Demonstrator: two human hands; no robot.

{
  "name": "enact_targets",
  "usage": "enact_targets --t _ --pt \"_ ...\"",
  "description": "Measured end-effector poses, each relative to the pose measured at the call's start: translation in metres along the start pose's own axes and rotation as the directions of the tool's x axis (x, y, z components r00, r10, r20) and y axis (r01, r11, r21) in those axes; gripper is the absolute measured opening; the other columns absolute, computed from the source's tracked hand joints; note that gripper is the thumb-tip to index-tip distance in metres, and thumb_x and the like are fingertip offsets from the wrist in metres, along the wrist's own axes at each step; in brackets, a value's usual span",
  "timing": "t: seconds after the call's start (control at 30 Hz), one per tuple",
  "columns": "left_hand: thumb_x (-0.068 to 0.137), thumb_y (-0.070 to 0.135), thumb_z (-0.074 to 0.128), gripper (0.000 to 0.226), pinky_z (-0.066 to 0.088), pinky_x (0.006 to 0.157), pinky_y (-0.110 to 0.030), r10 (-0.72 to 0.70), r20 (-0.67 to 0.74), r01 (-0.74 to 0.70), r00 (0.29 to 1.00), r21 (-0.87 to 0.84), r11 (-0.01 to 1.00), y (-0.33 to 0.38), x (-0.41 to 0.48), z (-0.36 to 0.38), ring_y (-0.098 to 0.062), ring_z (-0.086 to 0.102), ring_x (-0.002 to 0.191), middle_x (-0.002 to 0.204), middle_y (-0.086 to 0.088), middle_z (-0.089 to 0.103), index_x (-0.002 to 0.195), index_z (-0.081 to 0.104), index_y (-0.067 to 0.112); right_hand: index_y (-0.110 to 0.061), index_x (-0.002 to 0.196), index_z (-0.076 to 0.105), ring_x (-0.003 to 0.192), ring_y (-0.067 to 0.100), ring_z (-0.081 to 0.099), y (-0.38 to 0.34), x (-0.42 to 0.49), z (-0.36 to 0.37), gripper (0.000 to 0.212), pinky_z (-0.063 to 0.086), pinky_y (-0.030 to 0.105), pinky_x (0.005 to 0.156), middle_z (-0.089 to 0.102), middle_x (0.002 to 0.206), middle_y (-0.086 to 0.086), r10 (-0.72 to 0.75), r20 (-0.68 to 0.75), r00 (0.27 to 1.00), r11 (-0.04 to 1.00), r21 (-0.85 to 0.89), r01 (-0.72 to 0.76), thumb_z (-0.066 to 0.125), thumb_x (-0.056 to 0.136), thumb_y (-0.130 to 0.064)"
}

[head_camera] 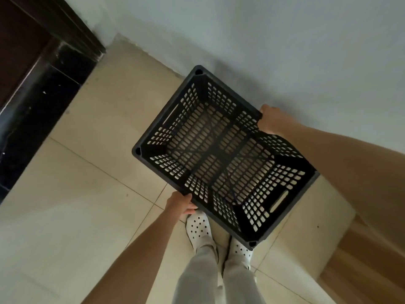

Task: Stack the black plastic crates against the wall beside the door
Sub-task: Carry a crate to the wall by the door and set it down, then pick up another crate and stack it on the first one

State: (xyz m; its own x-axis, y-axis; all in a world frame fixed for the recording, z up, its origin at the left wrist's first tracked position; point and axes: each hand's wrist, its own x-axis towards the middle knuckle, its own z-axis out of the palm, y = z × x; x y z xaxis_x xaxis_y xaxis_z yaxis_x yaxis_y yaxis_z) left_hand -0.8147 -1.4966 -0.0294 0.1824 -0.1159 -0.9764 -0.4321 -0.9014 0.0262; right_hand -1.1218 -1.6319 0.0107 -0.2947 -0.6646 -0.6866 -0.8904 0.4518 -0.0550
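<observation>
So we've got one black crate [223,156] held up between both hands, open side facing us. Our left hand [180,204] is closed over the rim on the near long side, fingers curled over the edge, and our right hand [271,119] is clamped on the far long side's rim, up close to the wall [285,40]. The crate hangs tilted and skewed, clearly off the tiled floor [87,183], since we can see the tiles through the slotted bottom and our white clogs [198,229] just under its near edge.

Beyond the right hand it's plain wall; well off past the left hand is the dark door frame [43,69]. The floor strip between them along the wall looks bare, with no stack showing anywhere in view. Our guess is we're at the very start: this looks like the first crate, not set down yet, and all the actual stacking is left to do. Other crates aren't visible from here.
</observation>
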Motion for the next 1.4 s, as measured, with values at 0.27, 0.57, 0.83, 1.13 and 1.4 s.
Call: enact_targets --t 0.27,0.57,0.83,1.13,1.4 --pt "0.103 0.021 0.051 0.029 0.050 0.045 -0.017 0.084 0.114 -0.093 0.990 0.085 0.992 0.019 0.003 0.020 -0.026 0.074 0.099 0.109 -0.015 0.075 0.125 0.052 0.002 -0.007 0.140 0.040 0.122 0.038 0.050 0.009 0.030 -0.001 0.051 0.043 0.042 0.098 0.048 0.138 0.021 0.099 0.060 0.993 0.989 0.101 -0.105 0.049 0.091 -0.019" --pt "0.097 0.022 0.059 0.027 0.056 0.094 -0.040 0.272 0.108 -0.286 0.956 0.529 0.799 0.060 -0.027 -0.005 -0.025 0.071 0.101 0.111 -0.013 0.071 0.116 0.064 0.005 -0.010 0.137 0.043 0.119 0.035 0.053 0.004 -0.005 -0.030 0.046 0.043 0.037 0.087 0.052 0.136 0.018 -0.019 0.050 0.999 0.999 -0.050 0.022 0.049 0.093 -0.020" --pt "0.098 0.025 0.055 0.024 0.052 0.078 -0.033 0.675 -0.013 -0.460 0.738 0.722 0.517 0.075 -0.135 -0.064 -0.023 0.067 0.101 0.112 -0.004 0.070 0.120 0.064 0.019 -0.013 0.119 0.050 0.106 0.031 0.058 -0.045 -0.110 -0.088 0.028 0.049 0.039 0.089 0.061 0.115 0.011 -0.238 -0.005 0.971 0.942 -0.243 0.230 0.045 0.092 -0.021" --pt "0.097 0.023 0.058 0.025 0.050 0.075 -0.030 0.814 -0.171 -0.437 0.556 0.773 0.461 0.047 -0.320 -0.154 -0.021 0.067 0.100 0.116 -0.002 0.070 0.122 0.064 0.018 -0.017 0.122 0.049 0.104 0.027 0.058 -0.103 -0.289 -0.183 0.027 0.050 0.041 0.085 0.059 0.114 0.006 -0.438 -0.049 0.898 0.869 -0.281 0.408 0.044 0.096 -0.027" --pt "0.101 0.025 0.049 0.041 0.045 0.094 -0.035 0.837 -0.316 -0.313 0.446 0.821 0.477 -0.066 -0.425 -0.158 -0.020 0.055 0.116 0.136 0.000 0.052 0.141 0.044 0.025 -0.016 0.126 0.047 0.114 0.027 0.051 -0.146 -0.426 -0.166 0.032 0.047 0.042 0.088 0.051 0.123 0.007 -0.694 -0.104 0.712 0.693 -0.362 0.623 0.047 0.095 -0.024"
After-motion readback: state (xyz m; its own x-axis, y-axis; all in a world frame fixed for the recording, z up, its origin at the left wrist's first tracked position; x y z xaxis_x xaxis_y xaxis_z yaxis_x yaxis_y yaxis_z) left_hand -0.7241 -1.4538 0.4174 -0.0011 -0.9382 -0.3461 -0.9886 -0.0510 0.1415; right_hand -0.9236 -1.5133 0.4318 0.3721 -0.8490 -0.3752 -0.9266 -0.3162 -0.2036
